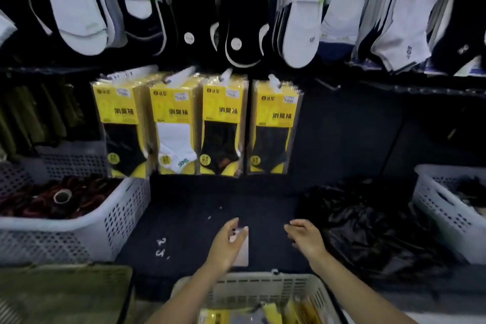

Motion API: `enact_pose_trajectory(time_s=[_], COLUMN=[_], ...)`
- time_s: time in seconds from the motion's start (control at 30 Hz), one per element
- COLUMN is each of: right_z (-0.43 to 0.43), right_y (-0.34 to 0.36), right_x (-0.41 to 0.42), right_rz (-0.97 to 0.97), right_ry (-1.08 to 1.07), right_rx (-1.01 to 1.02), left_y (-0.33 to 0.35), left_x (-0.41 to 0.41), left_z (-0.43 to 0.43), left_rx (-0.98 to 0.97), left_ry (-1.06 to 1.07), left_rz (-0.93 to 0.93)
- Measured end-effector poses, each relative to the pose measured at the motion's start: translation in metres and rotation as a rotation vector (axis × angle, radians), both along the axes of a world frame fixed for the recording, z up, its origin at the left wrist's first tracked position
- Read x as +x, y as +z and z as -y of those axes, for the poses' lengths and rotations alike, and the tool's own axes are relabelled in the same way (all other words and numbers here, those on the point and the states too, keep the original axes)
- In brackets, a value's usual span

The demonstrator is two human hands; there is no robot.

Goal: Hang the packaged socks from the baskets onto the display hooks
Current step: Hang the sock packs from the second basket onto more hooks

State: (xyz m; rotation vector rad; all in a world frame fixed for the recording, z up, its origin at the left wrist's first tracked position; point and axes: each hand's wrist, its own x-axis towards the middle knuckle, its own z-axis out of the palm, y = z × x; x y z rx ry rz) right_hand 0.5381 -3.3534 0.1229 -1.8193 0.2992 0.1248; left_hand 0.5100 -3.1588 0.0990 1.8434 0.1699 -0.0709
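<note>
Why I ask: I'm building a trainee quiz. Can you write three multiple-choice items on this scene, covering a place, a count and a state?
1. Where is the basket holding yellow packs?
A. far left
B. bottom edge, nearest the person
C. far right

2. Of the four front hanging packs, how many show white socks?
A. three
B. two
C. one

3. The right hand is:
A. open, holding nothing
B. gripping a pack
C. out of view

Answers:
1 B, its rim sits just below both forearms.
2 C, only the second pack from the left shows white; the others show black.
3 A, its fingers are loosely spread over the dark shelf.
</note>
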Motion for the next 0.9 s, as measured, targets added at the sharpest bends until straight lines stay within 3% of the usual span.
enact_pose_trajectory(time_s=[0.13, 0.3, 0.43, 0.6, 0.7, 0.9], right_z=[0.021, 0.034, 0.031, 0.021, 0.02, 0.008], right_y=[-0.081, -0.151, -0.184, -0.201, -0.201, -0.172], right_x=[-0.059, -0.108, -0.14, -0.16, -0.16, -0.151], right_rz=[-0.245, -0.602, -0.773, -0.729, -0.76, -0.698], right_ry=[0.03, 0.255, 0.272, 0.313, 0.267, 0.362], right_rx=[-0.115, -0.365, -0.33, -0.33, -0.148, 0.113], left_y=[-0.079, -0.148, -0.181, -0.197, -0.196, -0.188], left_x=[-0.062, -0.124, -0.152, -0.164, -0.164, -0.16], left_z=[-0.012, -0.029, -0.038, -0.033, -0.03, -0.024], left_rx=[0.066, 0.246, 0.347, 0.302, 0.156, 0.096], left_ry=[0.074, 0.081, -0.016, 0.111, 0.214, 0.215], left_rz=[-0.167, -0.359, -0.486, -0.561, -0.636, -0.589])
